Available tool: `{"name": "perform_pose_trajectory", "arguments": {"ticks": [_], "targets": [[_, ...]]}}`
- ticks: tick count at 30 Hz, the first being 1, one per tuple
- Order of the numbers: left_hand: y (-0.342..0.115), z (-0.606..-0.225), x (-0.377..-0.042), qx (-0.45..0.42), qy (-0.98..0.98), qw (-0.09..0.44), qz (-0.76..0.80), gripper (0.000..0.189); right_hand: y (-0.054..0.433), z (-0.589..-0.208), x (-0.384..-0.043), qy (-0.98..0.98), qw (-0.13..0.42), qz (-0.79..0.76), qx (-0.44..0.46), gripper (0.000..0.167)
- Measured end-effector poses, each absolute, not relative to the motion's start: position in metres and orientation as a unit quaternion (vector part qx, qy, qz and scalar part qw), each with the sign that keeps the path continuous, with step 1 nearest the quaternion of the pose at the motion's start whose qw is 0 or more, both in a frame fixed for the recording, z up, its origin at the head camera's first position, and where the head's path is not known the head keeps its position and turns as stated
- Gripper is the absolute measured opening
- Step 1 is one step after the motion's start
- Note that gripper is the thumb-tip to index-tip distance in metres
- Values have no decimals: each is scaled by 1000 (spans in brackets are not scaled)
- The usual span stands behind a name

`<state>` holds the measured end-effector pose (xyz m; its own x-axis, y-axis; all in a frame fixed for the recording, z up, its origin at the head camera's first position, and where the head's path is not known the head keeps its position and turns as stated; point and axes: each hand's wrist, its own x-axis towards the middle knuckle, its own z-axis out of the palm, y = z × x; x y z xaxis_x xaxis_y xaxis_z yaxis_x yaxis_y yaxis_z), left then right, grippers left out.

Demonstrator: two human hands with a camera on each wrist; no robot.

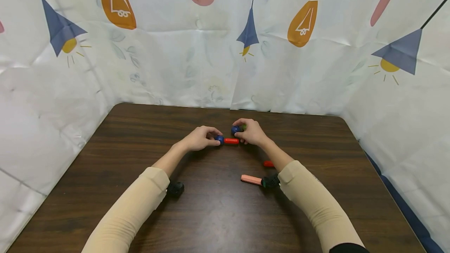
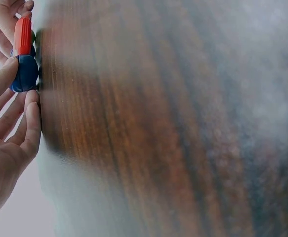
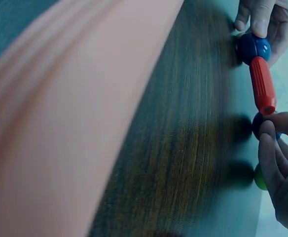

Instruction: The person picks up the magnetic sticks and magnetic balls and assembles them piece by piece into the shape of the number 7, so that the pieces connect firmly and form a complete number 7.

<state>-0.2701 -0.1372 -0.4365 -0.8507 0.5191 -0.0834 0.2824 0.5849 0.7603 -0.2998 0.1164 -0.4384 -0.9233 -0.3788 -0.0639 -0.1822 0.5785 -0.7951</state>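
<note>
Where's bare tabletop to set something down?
Dark brown wooden tabletop is bare left of the left beige sleeve, right of the right beige sleeve, and between them at the near side. Crowded: around the blue balls and ribbed red rod between left hand and right hand; by the salmon rod and second red rod.

white sheeting (image 1: 168, 69) behind and both sides | printed lamps (image 1: 249, 30), bulbs (image 1: 302, 22) | dark wood-grain table (image 1: 211, 210)

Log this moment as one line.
left hand: holds blue ball, red rod against it | right hand: pinches second blue ball | green ball: beside right hand
</note>
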Motion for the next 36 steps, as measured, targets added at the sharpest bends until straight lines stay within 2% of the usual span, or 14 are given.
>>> {"name": "perform_pose_trajectory", "arguments": {"ticks": [21, 36], "targets": [[-137, -436, -270, 228, 879, 148, 391, 34, 124, -441, -289, 883, 79, -421, -192, 35], [-138, -442, -274, 230, 879, 145, 391, 33, 132, -435, -279, 870, 80, -450, -186, 37]]}}
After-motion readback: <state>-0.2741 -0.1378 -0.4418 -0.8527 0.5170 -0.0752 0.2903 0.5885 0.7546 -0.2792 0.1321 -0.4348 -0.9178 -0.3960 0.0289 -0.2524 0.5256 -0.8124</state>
